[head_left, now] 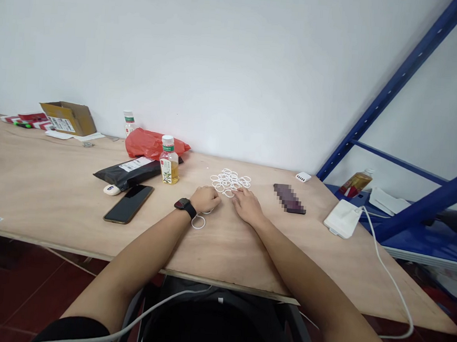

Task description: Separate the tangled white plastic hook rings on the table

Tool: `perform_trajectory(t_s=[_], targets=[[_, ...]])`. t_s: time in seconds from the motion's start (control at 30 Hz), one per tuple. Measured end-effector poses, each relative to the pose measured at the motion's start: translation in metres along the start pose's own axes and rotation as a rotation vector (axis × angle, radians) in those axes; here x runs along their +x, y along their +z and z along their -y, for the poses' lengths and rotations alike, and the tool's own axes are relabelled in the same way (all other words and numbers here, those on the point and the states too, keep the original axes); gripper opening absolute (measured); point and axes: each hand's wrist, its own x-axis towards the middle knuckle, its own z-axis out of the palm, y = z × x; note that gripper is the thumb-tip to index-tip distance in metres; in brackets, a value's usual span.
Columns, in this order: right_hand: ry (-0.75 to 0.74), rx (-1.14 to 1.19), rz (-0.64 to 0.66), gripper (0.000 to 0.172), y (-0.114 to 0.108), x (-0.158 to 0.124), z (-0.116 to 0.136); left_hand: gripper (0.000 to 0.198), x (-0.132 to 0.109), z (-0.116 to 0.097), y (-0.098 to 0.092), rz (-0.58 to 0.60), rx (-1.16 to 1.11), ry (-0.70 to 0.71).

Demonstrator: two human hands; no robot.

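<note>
A pile of several white rings (230, 181) lies on the plywood table (52, 199), just beyond both hands. My left hand (205, 199), with a black watch on its wrist, rests curled on the table with its fingers closed; a white ring shows under it, and another white ring (198, 222) lies beside the wrist. My right hand (247, 204) lies palm down with its fingers reaching into the near edge of the pile, touching the rings.
A black phone (128, 203), a small white device (111, 189), a black parcel (133, 170), a tea bottle (169, 160) and a red bag (151, 143) sit left. A dark blurred object (289, 198), a white charger (343, 218) with cable and blue shelving (410, 169) stand right. A cardboard box (69, 117) is far left.
</note>
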Motion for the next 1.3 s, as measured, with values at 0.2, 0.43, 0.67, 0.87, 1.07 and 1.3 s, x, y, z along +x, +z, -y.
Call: perform_trajectory(t_s=[0.2, 0.43, 0.67, 0.87, 1.07, 1.3], targets=[[-0.035, 0.057, 0.048, 0.014, 0.0, -0.001, 0.001, 0.025, 0.0, -0.001, 0.0, -0.019, 0.071, 0.004], [0.028, 0.625, 0.023, 0.016, 0.001, -0.006, 0.006, 0.034, 0.004, 0.003, 0.009, -0.173, -0.142, 0.139], [0.163, 1.149, -0.009, 0.031, 0.011, -0.001, 0.004, 0.036, 0.006, -0.001, 0.017, -0.166, -0.523, 0.135], [0.232, 1.219, 0.015, 0.035, 0.01, -0.001, 0.005, 0.033, 0.005, -0.005, 0.016, -0.18, -0.597, 0.103], [0.23, 1.24, 0.044, 0.033, 0.007, -0.002, 0.009, 0.03, 0.003, -0.012, 0.012, -0.193, -0.589, 0.08], [0.125, 1.131, 0.075, 0.022, 0.011, -0.001, 0.022, 0.025, 0.005, -0.011, 0.005, -0.197, -0.539, 0.035]])
